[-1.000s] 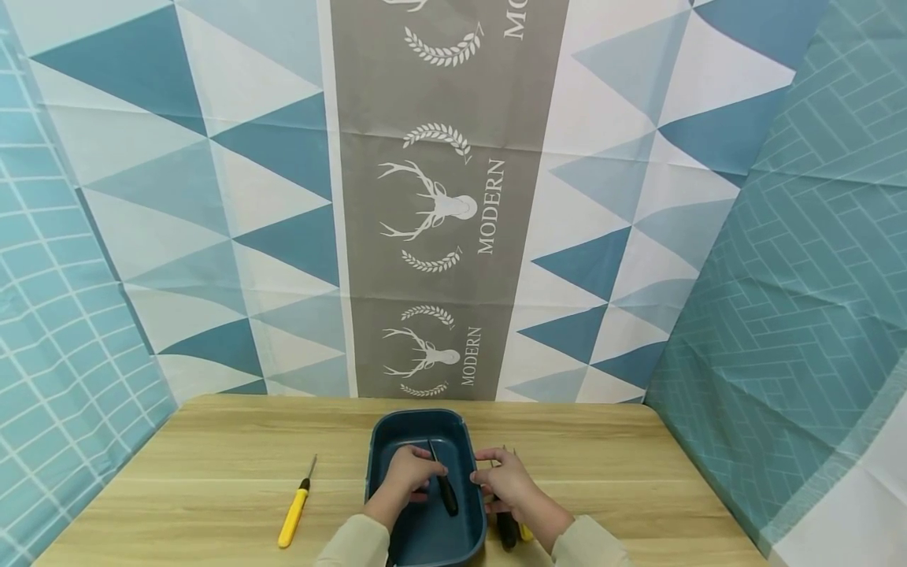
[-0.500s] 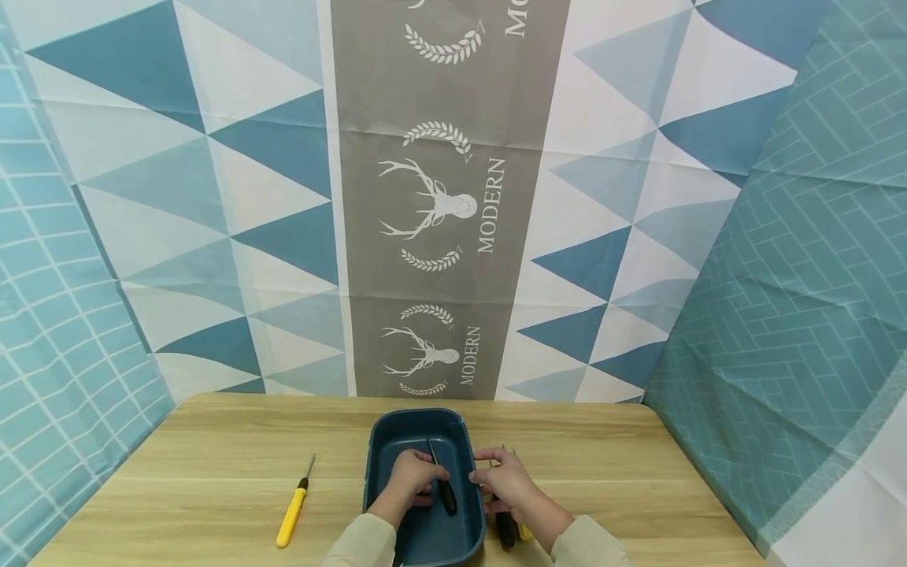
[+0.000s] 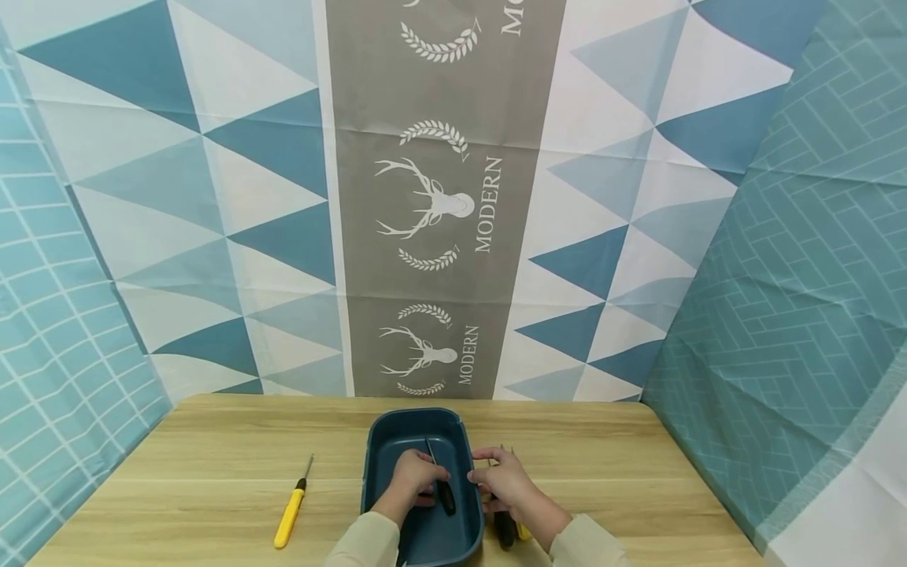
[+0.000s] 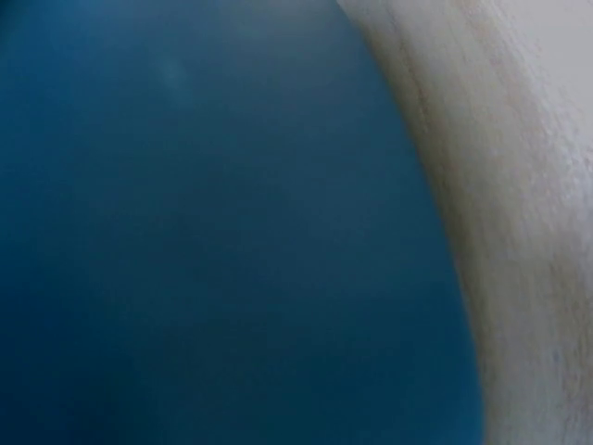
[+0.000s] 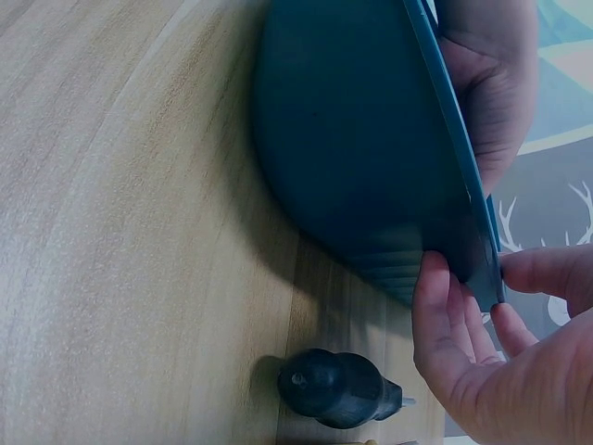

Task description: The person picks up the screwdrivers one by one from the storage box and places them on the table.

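The dark blue plastic bin (image 3: 425, 420) stands at the table's near middle. Inside it, my left hand (image 3: 412, 476) has curled fingers and its thumb at a black-handled screwdriver (image 3: 446, 499), whose thin shaft points away from me. My right hand (image 3: 512, 482) pinches the bin's right rim, fingers along the outer wall and thumb at the edge, as the right wrist view shows. A second black-handled screwdriver (image 5: 334, 387) lies on the table just under that hand. Only a blurred blue bin wall (image 4: 232, 222) and some table fill the left wrist view.
To the left on the wooden table (image 3: 212, 449) lies a yellow-handled screwdriver (image 3: 290, 518). A yellow handle (image 3: 523, 532) shows beside the black one, partly hidden by my right hand. Patterned cloth (image 3: 439, 197) hangs behind the table and at both sides.
My left forearm has shifted slightly to the right inside the bin. My right hand keeps its place on the rim, and the tools on the table lie as before.
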`<action>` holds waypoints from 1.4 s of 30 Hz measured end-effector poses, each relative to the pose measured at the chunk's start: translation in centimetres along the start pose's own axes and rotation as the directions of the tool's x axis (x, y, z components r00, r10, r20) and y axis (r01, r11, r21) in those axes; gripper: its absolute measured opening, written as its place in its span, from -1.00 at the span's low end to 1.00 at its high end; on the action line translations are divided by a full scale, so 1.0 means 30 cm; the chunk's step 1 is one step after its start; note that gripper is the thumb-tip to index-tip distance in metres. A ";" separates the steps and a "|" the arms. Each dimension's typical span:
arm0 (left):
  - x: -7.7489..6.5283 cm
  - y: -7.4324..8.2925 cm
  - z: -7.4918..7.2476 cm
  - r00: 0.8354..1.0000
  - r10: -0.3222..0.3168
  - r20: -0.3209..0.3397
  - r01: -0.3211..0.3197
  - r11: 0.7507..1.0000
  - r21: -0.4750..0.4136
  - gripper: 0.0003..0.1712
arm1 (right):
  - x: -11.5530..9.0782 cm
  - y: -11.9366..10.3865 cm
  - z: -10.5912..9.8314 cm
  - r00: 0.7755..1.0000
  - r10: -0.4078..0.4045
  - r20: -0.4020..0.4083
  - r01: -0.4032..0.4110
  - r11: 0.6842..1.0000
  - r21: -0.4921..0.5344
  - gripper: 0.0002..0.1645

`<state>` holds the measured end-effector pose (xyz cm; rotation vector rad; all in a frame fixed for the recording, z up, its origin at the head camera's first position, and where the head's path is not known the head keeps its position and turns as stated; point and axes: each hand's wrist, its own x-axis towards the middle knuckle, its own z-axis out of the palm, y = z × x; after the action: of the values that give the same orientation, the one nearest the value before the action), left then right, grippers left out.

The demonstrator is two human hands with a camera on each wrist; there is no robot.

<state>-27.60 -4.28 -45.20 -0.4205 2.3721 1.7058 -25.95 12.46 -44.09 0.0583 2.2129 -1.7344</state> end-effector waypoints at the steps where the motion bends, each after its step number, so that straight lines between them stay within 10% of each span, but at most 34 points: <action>1: -0.001 0.001 0.001 1.000 0.000 -0.004 0.000 1.000 0.005 -0.61 | 0.000 0.000 -0.001 1.000 -0.001 0.000 0.001 1.000 -0.001 -0.50; 42: 0.014 -0.009 0.054 0.995 0.014 -0.095 -0.001 0.992 0.128 -0.64 | 0.000 -0.003 0.002 1.000 -0.003 0.002 0.003 1.000 0.009 -0.48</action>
<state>-27.93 -2.87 -46.10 -0.4833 2.5362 1.5582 -25.96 12.38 -44.02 0.0552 2.2048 -1.7453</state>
